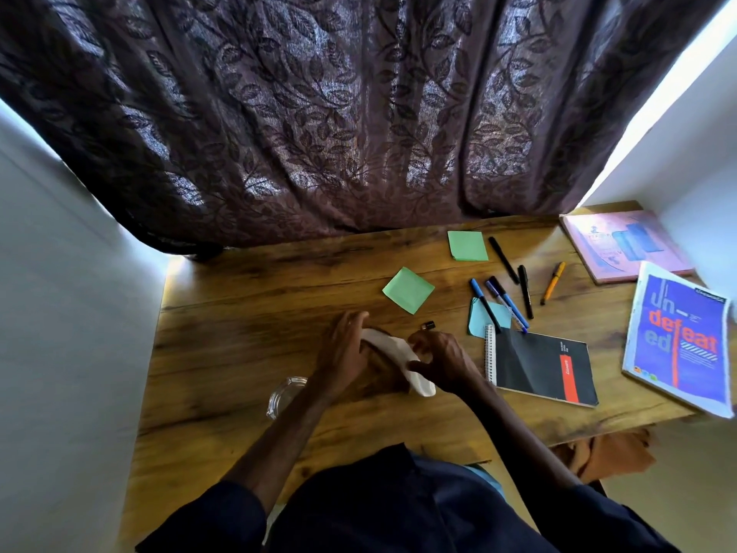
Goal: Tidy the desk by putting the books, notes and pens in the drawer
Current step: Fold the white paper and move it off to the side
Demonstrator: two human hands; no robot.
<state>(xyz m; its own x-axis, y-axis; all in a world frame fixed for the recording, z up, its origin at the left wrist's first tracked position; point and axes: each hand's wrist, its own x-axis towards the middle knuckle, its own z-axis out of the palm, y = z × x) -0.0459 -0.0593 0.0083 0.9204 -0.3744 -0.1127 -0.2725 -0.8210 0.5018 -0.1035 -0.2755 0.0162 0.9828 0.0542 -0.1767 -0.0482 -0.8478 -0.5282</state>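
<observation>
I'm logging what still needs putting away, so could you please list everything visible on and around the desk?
Wooden desk: one, brown, centre.
Leaf-patterned curtain: one, dark purple, behind desk.
Square paper notes: two green, one light blue, mid-desk.
Pens: three black or blue, one purple-capped, one orange, right of the notes.
Spiral notebook: one, black, right of the hands.
Softcover book: one, blue, right edge.
Flat book: one, pink, far right corner.
Glass dish: one, clear, by left forearm.
Cloth: one, white, in both hands' grip.
Left hand, right hand: centre.
</observation>
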